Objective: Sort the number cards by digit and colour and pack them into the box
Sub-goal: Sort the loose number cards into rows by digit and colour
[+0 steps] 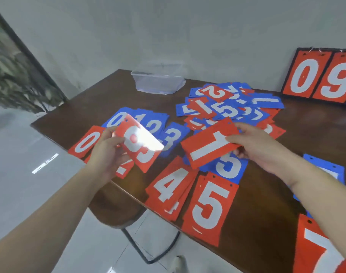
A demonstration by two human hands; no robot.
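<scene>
Plastic box (158, 83), clear and rectangular, sits at the far edge of the brown bench (266, 194); contents cannot be told. Flat sorted cards nearby read 0, 1, 2, 3, 4, 5. The left hand (107, 152) grips a glare-struck red card (138, 142); the right hand (254, 146) pinches a red "1" card (209, 146). An unsorted red-and-blue pile (231, 107) lies beyond.

glossy red card (140, 142), clear plastic box (158, 83), dark wood table (266, 194)

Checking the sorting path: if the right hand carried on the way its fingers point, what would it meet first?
Probably the left hand's glare-washed red card: the right hand, pinching a red 1 card, points leftward at it. Depth is unclear.
</scene>
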